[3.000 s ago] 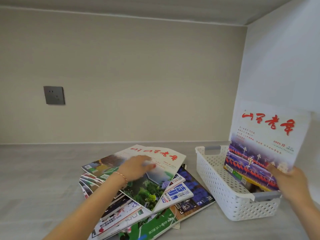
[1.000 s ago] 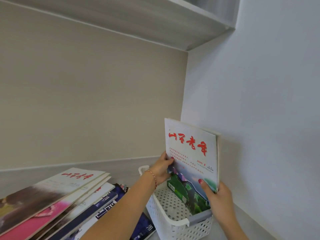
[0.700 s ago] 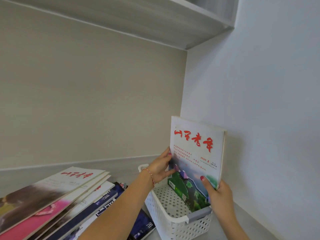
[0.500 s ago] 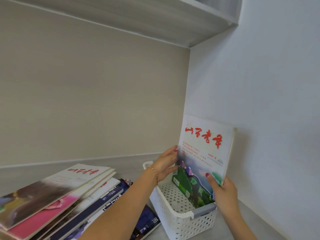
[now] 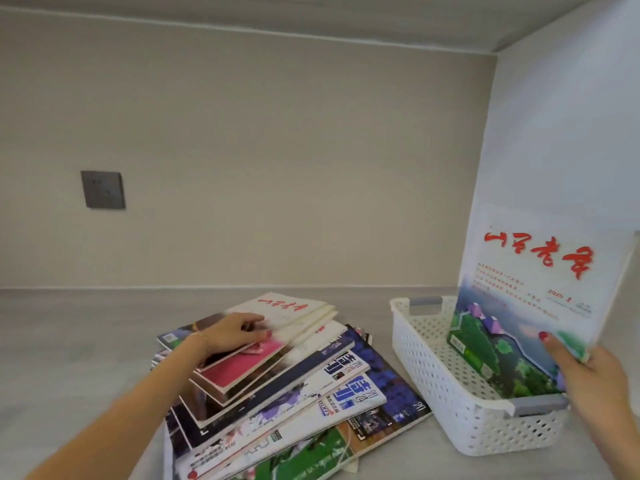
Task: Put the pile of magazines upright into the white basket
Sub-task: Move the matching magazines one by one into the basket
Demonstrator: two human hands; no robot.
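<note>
Right hand (image 5: 597,379) steadies a magazine (image 5: 530,296) upright in the basket (image 5: 446,382).
Its thumb pinches the cover, lower right; left hand (image 5: 235,332), centre, fingers loosely curled, touches the pile (image 5: 277,386).

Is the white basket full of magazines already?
No, the basket holds only the upright magazines at its right side, steadied by the right hand, and most of its holed floor shows bare.

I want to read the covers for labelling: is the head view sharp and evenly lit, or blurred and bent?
Head view: soft, even light, no glare; the upright magazine in the white basket shows red title strokes, but small print is smeared. The pile under the left hand blurs toward the bottom edge. Wide-angle bending curves the wall lines.
</note>
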